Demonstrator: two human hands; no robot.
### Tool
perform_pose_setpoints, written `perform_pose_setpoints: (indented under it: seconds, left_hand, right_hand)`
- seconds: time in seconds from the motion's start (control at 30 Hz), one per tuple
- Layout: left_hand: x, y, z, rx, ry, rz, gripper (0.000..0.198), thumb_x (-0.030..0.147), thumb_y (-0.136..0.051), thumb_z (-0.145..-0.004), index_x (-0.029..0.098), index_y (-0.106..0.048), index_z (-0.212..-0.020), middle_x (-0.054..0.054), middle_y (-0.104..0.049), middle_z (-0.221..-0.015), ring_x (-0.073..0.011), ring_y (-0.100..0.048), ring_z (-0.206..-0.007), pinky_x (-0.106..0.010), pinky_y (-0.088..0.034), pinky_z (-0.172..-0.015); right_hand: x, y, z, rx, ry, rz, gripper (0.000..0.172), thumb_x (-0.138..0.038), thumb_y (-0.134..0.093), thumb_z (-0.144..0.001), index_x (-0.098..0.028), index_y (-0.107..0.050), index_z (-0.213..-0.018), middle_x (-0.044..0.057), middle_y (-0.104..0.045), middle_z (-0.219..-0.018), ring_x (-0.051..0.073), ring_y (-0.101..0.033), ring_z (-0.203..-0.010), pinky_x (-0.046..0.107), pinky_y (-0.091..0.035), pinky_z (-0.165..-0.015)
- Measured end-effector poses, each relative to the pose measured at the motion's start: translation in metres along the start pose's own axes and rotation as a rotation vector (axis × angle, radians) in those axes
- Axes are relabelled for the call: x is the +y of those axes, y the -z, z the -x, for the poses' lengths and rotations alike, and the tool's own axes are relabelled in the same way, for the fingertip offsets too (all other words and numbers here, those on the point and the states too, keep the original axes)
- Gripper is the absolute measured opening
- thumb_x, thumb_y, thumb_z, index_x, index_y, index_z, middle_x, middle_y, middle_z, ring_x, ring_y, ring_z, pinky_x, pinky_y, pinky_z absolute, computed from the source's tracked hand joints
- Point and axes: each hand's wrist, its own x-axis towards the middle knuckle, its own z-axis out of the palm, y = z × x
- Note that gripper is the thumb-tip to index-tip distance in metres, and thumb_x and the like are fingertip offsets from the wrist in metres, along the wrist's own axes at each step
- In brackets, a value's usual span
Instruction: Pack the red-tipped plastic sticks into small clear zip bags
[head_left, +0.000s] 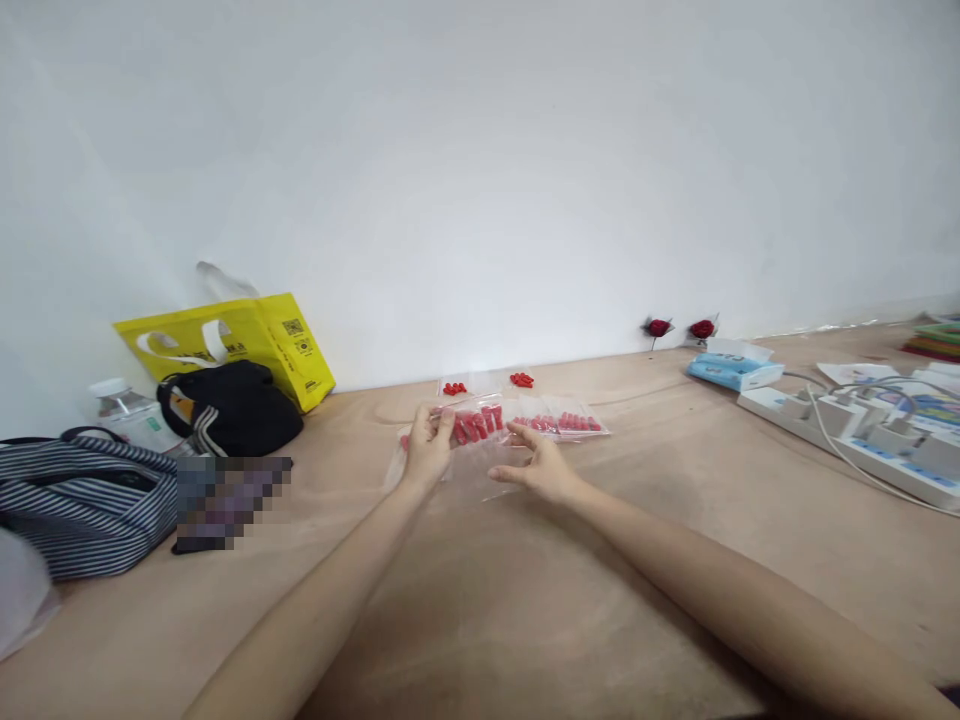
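My left hand (427,452) pinches the left edge of a clear plastic bag (478,424) with a row of small red pieces inside. The bag is tilted up a little above the table. On its right side my right hand (546,468) is open, thumb and fingers apart. Its fingertips are close to the bag; whether they touch it I cannot tell. Behind and to the right lie more clear bags (576,422) with red pieces. Farther back are two small heaps of red pieces, a left heap (454,388) and a right heap (522,380). Another clear bag lies partly hidden beneath my left hand.
At left stand a yellow bag (292,345), a black pouch (247,410), a lidded clear jar (124,405) and a striped bag (97,500). At right are a blue tissue pack (735,368) and a power strip (862,435) with cables. Two red roses (658,328) lean by the wall.
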Motion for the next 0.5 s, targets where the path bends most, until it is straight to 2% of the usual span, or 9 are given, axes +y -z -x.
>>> perform_pose_setpoints:
  seconds: [0.1,0.17,0.2,0.3,0.37,0.43,0.5]
  left_hand:
    - [-0.005,-0.011,0.014,-0.049,-0.123,-0.038,0.035,0.05,-0.054,-0.071,0.02,-0.037,-0.077,0.001,-0.058,-0.066,-0.013,-0.059,-0.061,-0.026,-0.047,-0.061]
    - [-0.009,-0.01,0.024,-0.115,-0.214,-0.122,0.029,0.046,-0.051,-0.076,0.019,-0.038,-0.077,-0.001,-0.06,-0.07,-0.0136,-0.059,-0.066,-0.026,-0.047,-0.065]
    - [-0.01,-0.008,0.03,-0.175,-0.258,-0.163,0.026,0.042,-0.049,-0.078,0.019,-0.038,-0.077,-0.003,-0.061,-0.073,-0.0145,-0.06,-0.071,-0.027,-0.047,-0.068]
    - [-0.013,-0.001,0.046,-0.448,-0.348,-0.281,0.015,0.033,-0.044,-0.083,0.019,-0.043,-0.077,-0.009,-0.062,-0.088,-0.0174,-0.058,-0.088,-0.033,-0.044,-0.08]
    - [-0.014,0.004,0.054,-0.613,-0.373,-0.358,0.012,0.028,-0.042,-0.084,0.018,-0.046,-0.078,-0.01,-0.062,-0.094,-0.0181,-0.057,-0.093,-0.035,-0.043,-0.082]
    - [-0.015,0.007,0.058,-0.708,-0.403,-0.432,0.01,0.024,-0.043,-0.083,0.018,-0.049,-0.076,-0.01,-0.062,-0.097,-0.0182,-0.056,-0.096,-0.035,-0.043,-0.083]
    - [-0.017,0.011,0.06,-0.744,-0.441,-0.504,0.01,0.021,-0.045,-0.082,0.018,-0.05,-0.073,-0.01,-0.061,-0.099,-0.0179,-0.055,-0.096,-0.033,-0.044,-0.082]
  right_hand:
    - [-0.001,0.002,-0.007,-0.054,0.022,-0.029,0.04,-0.037,-0.069,-0.058,-0.014,-0.059,-0.088,0.002,-0.061,-0.069,0.008,-0.047,-0.046,0.021,-0.038,-0.042]
    - [0.002,0.008,-0.006,-0.063,0.105,0.008,0.025,-0.038,-0.063,-0.065,-0.015,-0.061,-0.074,-0.002,-0.055,-0.054,0.009,-0.046,-0.043,0.021,-0.038,-0.042]
    - [0.005,0.013,-0.005,-0.057,0.165,0.039,0.022,-0.036,-0.061,-0.067,-0.015,-0.062,-0.072,-0.001,-0.055,-0.053,0.01,-0.049,-0.045,0.022,-0.04,-0.045]
    - [0.012,0.027,0.003,-0.094,0.341,0.134,0.014,-0.026,-0.058,-0.071,-0.017,-0.064,-0.079,0.003,-0.064,-0.072,0.015,-0.058,-0.066,0.028,-0.046,-0.061]
    - [0.016,0.035,0.009,-0.177,0.435,0.219,0.018,-0.021,-0.058,-0.069,-0.018,-0.064,-0.086,0.006,-0.064,-0.088,0.018,-0.059,-0.081,0.032,-0.046,-0.072]
    - [0.02,0.043,0.015,-0.24,0.51,0.331,0.024,-0.019,-0.059,-0.068,-0.018,-0.063,-0.092,0.008,-0.062,-0.096,0.019,-0.058,-0.088,0.032,-0.045,-0.076]
    - [0.023,0.051,0.023,-0.26,0.576,0.457,0.029,-0.019,-0.058,-0.069,-0.018,-0.061,-0.097,0.01,-0.059,-0.101,0.019,-0.056,-0.091,0.031,-0.045,-0.076]
